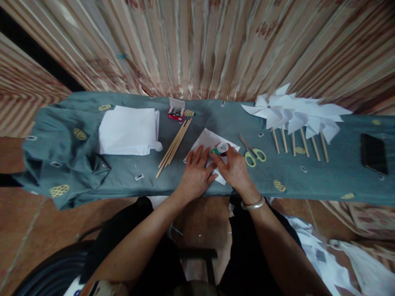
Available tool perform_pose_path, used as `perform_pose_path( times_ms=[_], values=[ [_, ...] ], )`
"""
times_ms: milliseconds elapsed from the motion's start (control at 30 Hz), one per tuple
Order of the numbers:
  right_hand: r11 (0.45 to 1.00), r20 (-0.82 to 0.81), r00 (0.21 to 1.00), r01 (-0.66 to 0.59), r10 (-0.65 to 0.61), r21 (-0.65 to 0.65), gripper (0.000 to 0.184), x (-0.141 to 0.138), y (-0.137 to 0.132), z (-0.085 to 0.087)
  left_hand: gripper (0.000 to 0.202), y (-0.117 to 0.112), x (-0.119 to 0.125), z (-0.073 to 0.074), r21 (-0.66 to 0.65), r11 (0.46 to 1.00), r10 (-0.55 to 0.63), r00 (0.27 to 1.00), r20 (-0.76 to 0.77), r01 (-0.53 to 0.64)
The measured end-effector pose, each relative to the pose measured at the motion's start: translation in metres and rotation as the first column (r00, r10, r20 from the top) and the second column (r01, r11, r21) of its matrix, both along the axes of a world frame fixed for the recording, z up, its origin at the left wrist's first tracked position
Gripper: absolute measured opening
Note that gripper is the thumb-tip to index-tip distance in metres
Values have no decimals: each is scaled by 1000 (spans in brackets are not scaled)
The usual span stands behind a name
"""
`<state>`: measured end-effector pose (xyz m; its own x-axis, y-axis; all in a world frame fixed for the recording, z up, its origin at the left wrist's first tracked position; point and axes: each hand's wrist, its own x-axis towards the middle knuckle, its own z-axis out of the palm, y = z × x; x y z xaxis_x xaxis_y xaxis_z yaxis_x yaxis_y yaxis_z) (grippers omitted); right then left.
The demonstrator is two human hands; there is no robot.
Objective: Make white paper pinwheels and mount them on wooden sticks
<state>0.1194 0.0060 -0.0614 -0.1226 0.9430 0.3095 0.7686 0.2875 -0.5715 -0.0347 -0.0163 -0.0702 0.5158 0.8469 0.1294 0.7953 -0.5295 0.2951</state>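
A sheet of white paper (205,137), turned cornerwise, lies in front of me with both hands over it. My left hand (196,174) rests on its left part, fingers stretched out and pressing the sheet. In my right hand (235,169) is a green and white glue stick (219,149), tilted over the paper. The glue stick's tip is hidden by the fingers. Just right of the sheet lie scissors (253,154) with light green handles, blades apart. To the left of my hands is a small bundle of wooden sticks (174,148).
A stack of white paper (127,131) lies at left. Behind the sticks stands an open red box (176,112) of small metal pieces. Several white paper pinwheels (296,112) on sticks overlap at right, before a phone (373,154). A green cloth (216,112) covers the table; a curtain (197,49) hangs behind.
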Motion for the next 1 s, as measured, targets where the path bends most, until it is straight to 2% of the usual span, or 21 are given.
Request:
perform_pose_path(
  times_ms=[400,1000],
  values=[
    [999,-4,1000,-16,16,29,40,2,-4,-1,43,0,-1,0,-1,1000,-5,1000,8,5],
    [1000,7,1000,-26,26,-16,39,7,-7,2,42,0,-2,1,-9,1000,-9,1000,4,9]
  ],
)
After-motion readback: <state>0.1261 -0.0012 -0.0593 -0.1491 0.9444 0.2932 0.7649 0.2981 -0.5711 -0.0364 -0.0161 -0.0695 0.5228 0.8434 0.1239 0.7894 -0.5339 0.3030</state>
